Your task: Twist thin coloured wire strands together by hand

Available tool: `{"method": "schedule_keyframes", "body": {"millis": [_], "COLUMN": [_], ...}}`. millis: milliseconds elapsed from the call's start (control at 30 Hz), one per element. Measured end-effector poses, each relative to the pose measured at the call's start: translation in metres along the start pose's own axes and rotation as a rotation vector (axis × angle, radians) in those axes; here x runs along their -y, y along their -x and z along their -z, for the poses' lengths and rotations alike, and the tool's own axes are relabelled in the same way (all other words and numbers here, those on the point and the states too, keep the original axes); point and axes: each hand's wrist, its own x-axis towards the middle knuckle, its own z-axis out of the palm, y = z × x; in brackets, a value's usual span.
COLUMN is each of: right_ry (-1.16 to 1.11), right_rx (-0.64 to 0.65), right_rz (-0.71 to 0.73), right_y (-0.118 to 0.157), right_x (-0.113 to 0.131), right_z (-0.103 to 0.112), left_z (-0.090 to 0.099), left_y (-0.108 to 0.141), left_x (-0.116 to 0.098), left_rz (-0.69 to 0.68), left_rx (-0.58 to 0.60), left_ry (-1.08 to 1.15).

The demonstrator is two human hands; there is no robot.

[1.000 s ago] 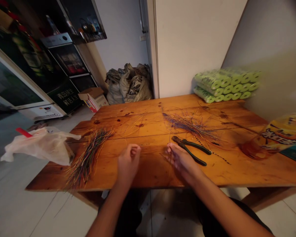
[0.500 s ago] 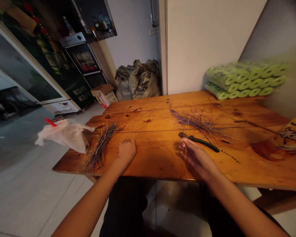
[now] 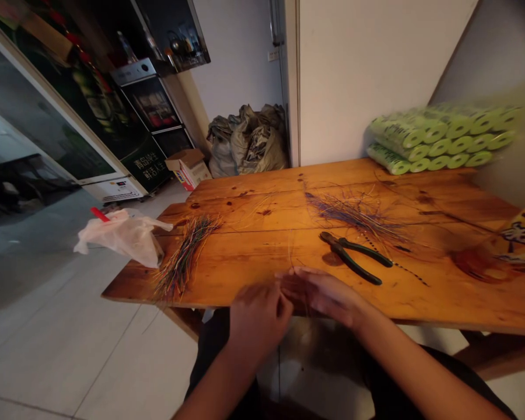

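My left hand (image 3: 260,309) is closed, its fingertips meeting the right one over the table's front edge. What it may pinch is hidden. Between the fingers of my right hand (image 3: 319,291) is a thin wire (image 3: 290,251) that stands up above them. Pliers (image 3: 359,254) with dark handles lie spread apart on the wood, right of my hands. Behind them is a loose bundle of purplish and tan wires (image 3: 354,213). A second bundle of mixed-colour wires (image 3: 186,256) lies at the left, its ends over the table edge.
The wooden table (image 3: 254,251) has a white plastic bag (image 3: 122,236) at its left end. Packs of green-wrapped rolls (image 3: 437,140) lie at the back right. An orange-yellow package (image 3: 520,239) is at the right edge. Grey sacks (image 3: 249,143) and a carton (image 3: 188,169) stand behind.
Both hands have come together at the front edge: the left moved right, the right moved left and nearer, taking the wire along. The pliers now show fully, their handles spread apart.
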Motion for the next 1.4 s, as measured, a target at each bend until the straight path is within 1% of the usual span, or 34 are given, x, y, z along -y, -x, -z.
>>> {"method": "schedule_keyframes", "body": {"millis": [67, 133, 200, 267, 300, 333, 400, 433, 467, 533, 567, 600, 700, 767, 833, 933, 1000, 1067, 1133, 1167, 1233, 1333, 1400], "right_ry": [0.003, 0.012, 0.016, 0.017, 0.022, 0.031, 0.055, 0.069, 0.083, 0.100, 0.104, 0.107, 0.135, 0.173, 0.224, 0.354, 0.459, 0.533, 0.573, 0.573, 0.523, 0.357, 0.267], "right_rx": [0.025, 0.013, 0.000, 0.015, 0.033, 0.053, 0.083, 0.088, 0.087, 0.081, 0.079, 0.079, 0.086, 0.086, 0.093, 0.145, 0.196, 0.242, 0.261, 0.259, 0.220, 0.106, 0.019], "right_rz": [-0.007, 0.038, 0.107, 0.155, 0.173, 0.186, 0.201, 0.209, 0.217, 0.229, 0.229, 0.224, 0.200, 0.195, 0.214, 0.256, 0.265, 0.261, 0.252, 0.245, 0.220, 0.200, 0.209], "right_y": [0.000, -0.001, -0.002, -0.001, -0.001, 0.000, 0.002, 0.003, 0.003, 0.003, 0.003, 0.002, 0.000, 0.000, 0.001, 0.004, 0.006, 0.008, 0.009, 0.010, 0.010, 0.008, 0.006], "right_x": [0.000, 0.003, 0.007, 0.011, 0.013, 0.015, 0.018, 0.020, 0.021, 0.023, 0.023, 0.023, 0.021, 0.019, 0.018, 0.017, 0.018, 0.018, 0.018, 0.017, 0.016, 0.016, 0.016], "right_z": [-0.001, 0.001, 0.005, 0.008, 0.009, 0.010, 0.009, 0.008, 0.008, 0.007, 0.007, 0.007, 0.009, 0.010, 0.010, 0.009, 0.008, 0.007, 0.005, 0.004, 0.002, 0.003, 0.006], "left_z": [-0.008, -0.013, -0.016, -0.017, -0.017, -0.018, -0.022, -0.026, -0.030, -0.039, -0.044, -0.048, -0.056, -0.056, -0.054, -0.048, -0.044, -0.042, -0.040, -0.040, -0.040, -0.041, -0.042], "left_y": [0.011, 0.019, 0.022, 0.016, 0.009, -0.001, -0.027, -0.041, -0.054, -0.076, -0.083, -0.088, -0.092, -0.089, -0.084, -0.074, -0.067, -0.062, -0.061, -0.061, -0.063, -0.067, -0.069], "left_x": [-0.018, -0.030, -0.034, -0.029, -0.024, -0.018, -0.006, -0.002, 0.001, 0.003, 0.002, 0.000, -0.005, -0.007, -0.010, -0.014, -0.015, -0.014, -0.011, -0.008, -0.003, 0.001, 0.002], "left_rz": [-0.039, -0.072, -0.108, -0.101, -0.062, 0.008, 0.221, 0.313, 0.390, 0.431, 0.442, 0.448, 0.453, 0.441, 0.455, 0.516, 0.521, 0.465, 0.384, 0.357, 0.354, 0.370, 0.315], "left_rx": [0.003, 0.013, 0.017, 0.038, 0.056, 0.077, 0.041, 0.046, 0.087, 0.211, 0.251, 0.268, 0.238, 0.239, 0.263, 0.349, 0.426, 0.481, 0.494, 0.474, 0.376, 0.180, 0.120], "left_ry": [0.069, 0.148, 0.265, 0.453, 0.579, 0.717, 1.031, 1.157, 1.296, 1.575, 1.692, 1.795, 1.989, 2.033, 2.044, 2.064, 2.073, 2.050, 1.999, 1.974, 1.921, 1.766, 1.632]}}
